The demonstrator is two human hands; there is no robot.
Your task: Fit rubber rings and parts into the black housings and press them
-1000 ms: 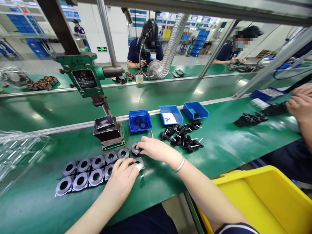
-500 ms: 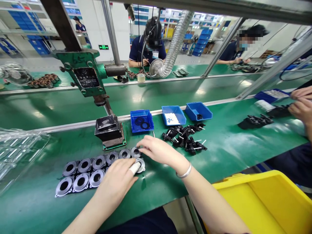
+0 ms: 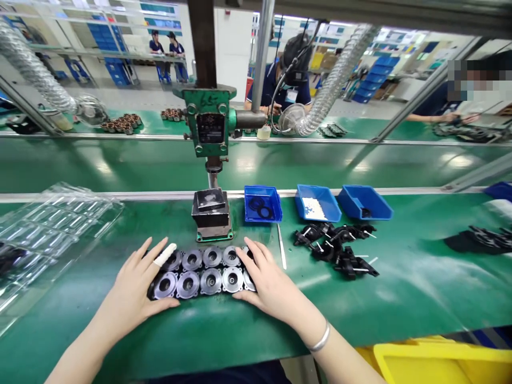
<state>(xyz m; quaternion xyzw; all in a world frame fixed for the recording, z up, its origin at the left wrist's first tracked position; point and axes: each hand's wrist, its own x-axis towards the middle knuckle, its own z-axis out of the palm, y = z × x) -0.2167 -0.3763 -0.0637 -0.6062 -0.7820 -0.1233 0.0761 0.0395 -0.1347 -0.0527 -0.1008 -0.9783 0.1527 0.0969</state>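
Two rows of round metal parts (image 3: 203,277) lie flat on the green tabletop (image 3: 208,333), their long axis running left to right across the person's front. The rows sit directly between the two hands, one at each end, so neither hand is clearly nearer. The left hand (image 3: 134,280) grasps the left end, thumb at the front edge and fingers reaching to the back row, one finger wearing a white cover. The right hand (image 3: 276,285) grasps the right end likewise, partly hiding the last parts. How hard either hand presses, the view cannot tell.

The tabletop looks smooth and shiny. Just behind the rows stands a press (image 3: 211,128); a see-through tray (image 3: 68,229) lies to the left. Right of the right hand are tweezers (image 3: 282,246) and a pile of black parts (image 3: 330,250), with three blue bins (image 3: 320,193) farther back. Beyond, a co-worker (image 3: 272,88) faces this way.
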